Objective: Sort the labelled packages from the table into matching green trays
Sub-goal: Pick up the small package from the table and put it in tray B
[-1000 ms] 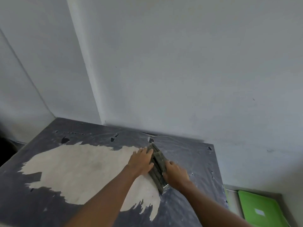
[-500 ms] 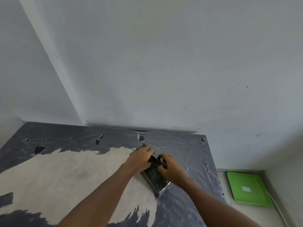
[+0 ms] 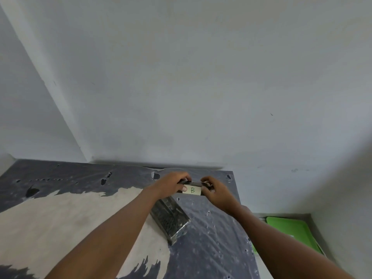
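Observation:
I hold a small dark package (image 3: 192,189) with a white label marked "B" facing me, lifted above the table. My left hand (image 3: 171,184) grips its left end and my right hand (image 3: 216,191) grips its right end. A second dark, shiny wrapped package (image 3: 171,219) lies flat on the table (image 3: 211,248) just below my hands. A green tray (image 3: 289,230) sits on the floor to the right of the table, partly hidden by my right forearm.
The table has a worn dark plastic cover with a large pale bare patch (image 3: 70,218) on the left. White walls stand close behind the table and meet in a corner at the left.
Both hands lifted one package off the stack and turned it so its "B" label faces me. The other package stayed on the table. The view shifted left and tilted.

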A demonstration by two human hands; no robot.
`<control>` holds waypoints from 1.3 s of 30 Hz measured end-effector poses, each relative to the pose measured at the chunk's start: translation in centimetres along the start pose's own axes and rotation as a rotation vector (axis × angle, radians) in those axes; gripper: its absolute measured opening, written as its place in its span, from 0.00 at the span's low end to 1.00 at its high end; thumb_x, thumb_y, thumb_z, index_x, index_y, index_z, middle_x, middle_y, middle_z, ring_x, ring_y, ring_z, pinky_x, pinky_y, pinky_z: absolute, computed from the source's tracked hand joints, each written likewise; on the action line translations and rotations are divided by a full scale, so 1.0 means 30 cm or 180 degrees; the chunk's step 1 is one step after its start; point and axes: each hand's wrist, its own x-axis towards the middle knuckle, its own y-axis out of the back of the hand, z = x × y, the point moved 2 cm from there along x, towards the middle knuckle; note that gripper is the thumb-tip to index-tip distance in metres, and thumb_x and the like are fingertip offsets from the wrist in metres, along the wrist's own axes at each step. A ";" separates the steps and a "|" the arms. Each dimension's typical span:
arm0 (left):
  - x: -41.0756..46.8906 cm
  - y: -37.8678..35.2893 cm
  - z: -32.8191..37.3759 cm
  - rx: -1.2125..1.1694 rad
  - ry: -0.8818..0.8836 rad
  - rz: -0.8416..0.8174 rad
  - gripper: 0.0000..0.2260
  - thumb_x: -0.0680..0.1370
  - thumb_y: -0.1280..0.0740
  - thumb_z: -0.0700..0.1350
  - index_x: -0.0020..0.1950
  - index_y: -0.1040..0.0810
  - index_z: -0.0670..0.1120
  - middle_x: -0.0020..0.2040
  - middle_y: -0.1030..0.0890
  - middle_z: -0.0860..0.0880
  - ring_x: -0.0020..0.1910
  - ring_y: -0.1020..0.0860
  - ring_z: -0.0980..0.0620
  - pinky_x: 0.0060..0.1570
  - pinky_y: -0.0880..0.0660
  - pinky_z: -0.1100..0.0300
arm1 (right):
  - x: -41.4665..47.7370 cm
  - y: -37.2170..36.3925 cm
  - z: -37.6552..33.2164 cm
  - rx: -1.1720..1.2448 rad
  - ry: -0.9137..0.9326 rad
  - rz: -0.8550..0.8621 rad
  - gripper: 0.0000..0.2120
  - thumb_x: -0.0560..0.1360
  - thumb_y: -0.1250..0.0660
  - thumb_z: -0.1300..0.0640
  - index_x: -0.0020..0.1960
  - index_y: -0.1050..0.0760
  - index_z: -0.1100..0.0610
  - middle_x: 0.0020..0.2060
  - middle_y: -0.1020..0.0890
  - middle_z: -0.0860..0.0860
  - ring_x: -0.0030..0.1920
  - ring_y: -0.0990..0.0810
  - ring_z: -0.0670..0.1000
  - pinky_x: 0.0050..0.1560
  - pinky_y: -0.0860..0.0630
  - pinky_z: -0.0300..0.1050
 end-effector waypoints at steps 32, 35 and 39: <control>0.024 -0.207 0.147 0.0466 -0.0691 0.0314 0.18 0.74 0.27 0.47 0.62 0.25 0.50 0.54 0.24 0.51 0.51 0.25 0.54 0.49 0.25 0.60 | -0.206 0.081 0.098 -0.1716 0.0518 0.0542 0.18 0.75 0.32 0.53 0.63 0.30 0.51 0.58 0.21 0.49 0.58 0.24 0.53 0.47 0.21 0.50; 0.053 -0.275 0.216 0.0448 -0.0680 0.0355 0.18 0.73 0.26 0.47 0.62 0.25 0.49 0.54 0.22 0.50 0.51 0.24 0.54 0.50 0.24 0.58 | -0.250 0.137 0.149 -0.1711 0.0497 0.0588 0.17 0.75 0.33 0.56 0.63 0.30 0.53 0.59 0.22 0.51 0.59 0.24 0.54 0.46 0.20 0.52; 0.125 -0.398 0.367 0.0434 -0.0662 0.0458 0.18 0.73 0.26 0.46 0.61 0.23 0.49 0.53 0.21 0.50 0.50 0.23 0.52 0.48 0.26 0.58 | -0.327 0.270 0.259 -0.1776 0.0546 0.0654 0.18 0.74 0.33 0.59 0.64 0.28 0.56 0.58 0.21 0.53 0.59 0.24 0.56 0.49 0.21 0.51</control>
